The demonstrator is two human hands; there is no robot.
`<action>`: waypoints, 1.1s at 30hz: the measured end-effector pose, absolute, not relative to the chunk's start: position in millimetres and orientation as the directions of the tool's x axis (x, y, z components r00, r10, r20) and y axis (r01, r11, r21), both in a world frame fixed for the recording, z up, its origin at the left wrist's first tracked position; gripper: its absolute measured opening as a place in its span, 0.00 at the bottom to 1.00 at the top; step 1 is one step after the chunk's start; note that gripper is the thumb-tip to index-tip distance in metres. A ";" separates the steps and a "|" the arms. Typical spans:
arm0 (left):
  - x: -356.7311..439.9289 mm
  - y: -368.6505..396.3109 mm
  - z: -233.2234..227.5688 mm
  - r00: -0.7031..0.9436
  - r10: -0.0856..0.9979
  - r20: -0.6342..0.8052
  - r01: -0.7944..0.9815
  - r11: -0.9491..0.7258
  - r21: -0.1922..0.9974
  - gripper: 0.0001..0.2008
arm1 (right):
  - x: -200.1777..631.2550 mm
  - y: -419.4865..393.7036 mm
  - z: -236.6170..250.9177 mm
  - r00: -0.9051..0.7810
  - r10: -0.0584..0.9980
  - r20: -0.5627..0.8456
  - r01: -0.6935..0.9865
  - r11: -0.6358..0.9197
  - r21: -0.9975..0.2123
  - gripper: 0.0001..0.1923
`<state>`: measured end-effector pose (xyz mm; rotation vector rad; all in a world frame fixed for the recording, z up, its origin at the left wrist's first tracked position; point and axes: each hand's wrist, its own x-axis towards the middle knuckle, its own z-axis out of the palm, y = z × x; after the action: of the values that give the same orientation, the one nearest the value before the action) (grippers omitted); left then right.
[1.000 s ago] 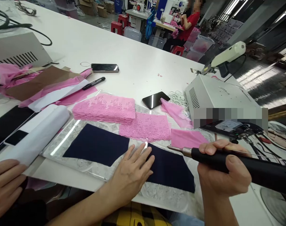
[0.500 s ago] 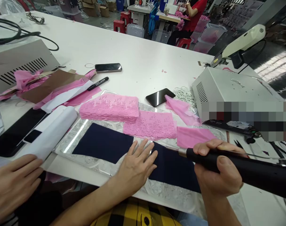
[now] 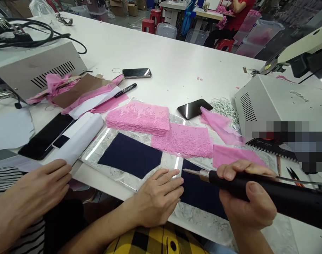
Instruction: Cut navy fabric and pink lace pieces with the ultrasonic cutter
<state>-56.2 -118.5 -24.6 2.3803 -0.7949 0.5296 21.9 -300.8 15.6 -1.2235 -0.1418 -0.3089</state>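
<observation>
My right hand (image 3: 247, 201) grips the black handle of a heated cutting tool (image 3: 272, 194). Its metal tip (image 3: 190, 171) points left, just above the fingers of my left hand. My left hand (image 3: 158, 199) lies flat, palm down, on a clear glass plate (image 3: 118, 173) at the table's near edge, holding nothing. It rests between two navy fabric pieces, one to its left (image 3: 129, 155) and one under the tool (image 3: 200, 192). Behind them lie a stack of pink lace (image 3: 139, 118), a single lace piece (image 3: 183, 141) and pink mesh (image 3: 232, 155).
Another person's hand (image 3: 34, 195) rests at the near left by a white paper roll (image 3: 78, 139). Grey machine boxes stand at right (image 3: 280, 102) and left (image 3: 36, 67). Two phones (image 3: 194, 107) (image 3: 136, 72), a marker (image 3: 125, 90), white elastic bands (image 3: 224, 106) and scissors (image 3: 293, 174) lie about.
The tool's tip has moved left, closer to my left hand's fingers. My left hand has drawn back a little and its fingers have come closer together. The other person's hand has shifted right.
</observation>
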 end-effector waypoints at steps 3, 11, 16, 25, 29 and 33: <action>-55.4 -118.7 -25.2 0.741 -0.415 0.527 -0.647 -0.653 0.394 0.10 | 22.2 -300.6 15.3 0.944 -0.159 0.288 0.324 0.290 -0.901 0.07; -54.8 -118.0 -28.2 0.732 -0.433 0.525 -0.659 -0.643 0.389 0.11 | 24.9 -299.4 14.3 0.938 -0.162 0.307 0.341 0.256 -0.905 0.07; -55.1 -117.9 -28.8 0.735 -0.449 0.508 -0.658 -0.652 0.376 0.12 | 25.1 -299.5 13.3 0.931 -0.156 0.329 0.360 0.257 -0.897 0.06; -54.2 -118.0 -27.3 0.730 -0.436 0.526 -0.661 -0.646 0.382 0.12 | 25.0 -300.3 11.4 0.925 -0.112 0.362 0.379 0.257 -0.889 0.05; -54.5 -118.0 -27.5 0.731 -0.433 0.527 -0.660 -0.644 0.387 0.12 | 25.3 -301.1 13.4 0.924 -0.122 0.361 0.381 0.246 -0.891 0.06; -54.9 -116.9 -27.4 0.712 -0.444 0.544 -0.681 -0.624 0.383 0.13 | 24.7 -307.0 19.9 0.926 -0.118 0.359 0.378 0.279 -0.883 0.06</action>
<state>-54.9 -116.9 -27.4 2.3393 -0.8537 0.5415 24.7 -307.0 19.9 -1.2476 -0.2409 -0.3368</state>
